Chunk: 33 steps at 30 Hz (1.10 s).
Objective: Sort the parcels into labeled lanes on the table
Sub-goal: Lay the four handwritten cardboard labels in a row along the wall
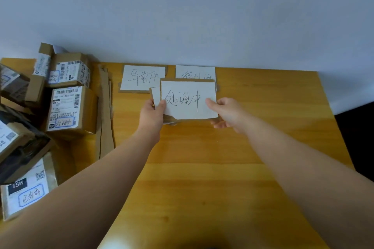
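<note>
The left hand (152, 114) grips the left edge of the held card (188, 99), thumb on top and fingers underneath. The right hand (225, 114) pinches the same card's right edge the same way. The held card is white paper on brown cardboard with handwritten characters, and it is lifted just above the tabletop (202, 168). A second card (156, 95) peeks out from under its left side, also within the left hand's grasp.

Just beyond the held card to its left, a labelled card (142, 78) lies flat. Directly behind it lies another card (195, 72), whose lower half the held card covers. Further left of the held card, long cardboard strips (104, 111) run along the wood. Past these, well apart from the held card, the parcels (68, 109) are heaped together. They are brown boxes with shipping labels, several marked by hand in blue outlines. One of them, the nearest parcel (26, 194), shows "15H".
</note>
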### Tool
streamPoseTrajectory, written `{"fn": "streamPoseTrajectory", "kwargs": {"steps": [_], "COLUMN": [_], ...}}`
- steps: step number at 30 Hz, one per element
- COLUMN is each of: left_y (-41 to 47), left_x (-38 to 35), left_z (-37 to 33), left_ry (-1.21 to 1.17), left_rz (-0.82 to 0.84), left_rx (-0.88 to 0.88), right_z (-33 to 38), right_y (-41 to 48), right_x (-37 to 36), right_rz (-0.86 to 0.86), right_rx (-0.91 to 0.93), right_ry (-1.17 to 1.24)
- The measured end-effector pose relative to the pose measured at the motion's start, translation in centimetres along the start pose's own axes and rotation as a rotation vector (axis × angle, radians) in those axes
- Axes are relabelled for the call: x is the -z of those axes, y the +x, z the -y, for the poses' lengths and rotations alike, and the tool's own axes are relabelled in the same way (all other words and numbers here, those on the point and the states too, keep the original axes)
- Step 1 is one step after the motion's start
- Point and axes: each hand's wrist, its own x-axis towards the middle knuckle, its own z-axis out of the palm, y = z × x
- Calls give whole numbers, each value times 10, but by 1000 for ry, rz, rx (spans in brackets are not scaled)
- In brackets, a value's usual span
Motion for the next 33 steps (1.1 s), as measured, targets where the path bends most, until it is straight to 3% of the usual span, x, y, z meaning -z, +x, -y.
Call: {"fn": "streamPoseTrajectory", "kwargs": {"steps": [11, 21, 33], "left_y": [-35, -69, -53], "left_x": [-33, -99, -150], "left_z": [-4, 21, 42], "left_ry": [-26, 96, 284], "left_rz": [-36, -124, -148], "left_rx": [-44, -43, 47], "right_z": [-23, -59, -75], "right_y": [-15, -9, 50], "right_x": [38, 139, 193], "right_rz": [-61, -146, -459], "right_rx": [131, 149, 109], "right_ry": [138, 225, 154]}}
